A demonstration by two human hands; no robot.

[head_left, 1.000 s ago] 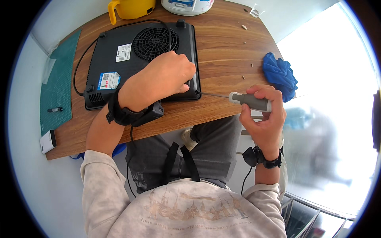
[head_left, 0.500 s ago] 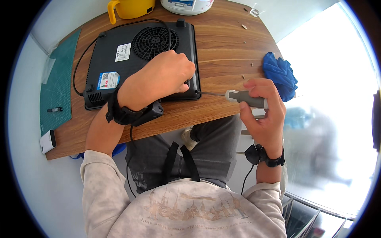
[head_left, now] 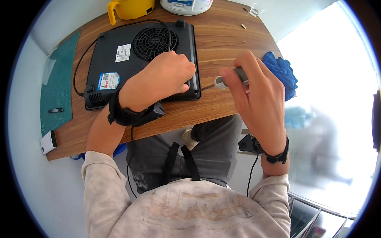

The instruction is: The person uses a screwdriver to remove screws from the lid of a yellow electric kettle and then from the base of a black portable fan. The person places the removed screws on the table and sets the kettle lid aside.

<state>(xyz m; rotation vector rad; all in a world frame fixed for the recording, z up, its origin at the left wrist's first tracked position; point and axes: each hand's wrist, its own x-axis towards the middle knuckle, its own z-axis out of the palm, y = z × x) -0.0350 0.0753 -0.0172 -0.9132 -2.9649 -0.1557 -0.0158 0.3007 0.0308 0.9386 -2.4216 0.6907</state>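
Right hand (head_left: pixel 260 101) grips a grey-and-white screwdriver (head_left: pixel 220 82), likely mid-turn; continuing needs straight alignment. Left hand (head_left: pixel 168 73), grasp hidden, curls over a flat black plastic appliance (head_left: pixel 129 68)

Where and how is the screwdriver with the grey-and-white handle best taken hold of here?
The screwdriver is probably best gripped by its thick grey-and-white handle, from the person's right: its thin metal shaft points left toward the near right corner of the flat black plastic appliance, leaving the wider handle out to the right. The right hand grips it there.
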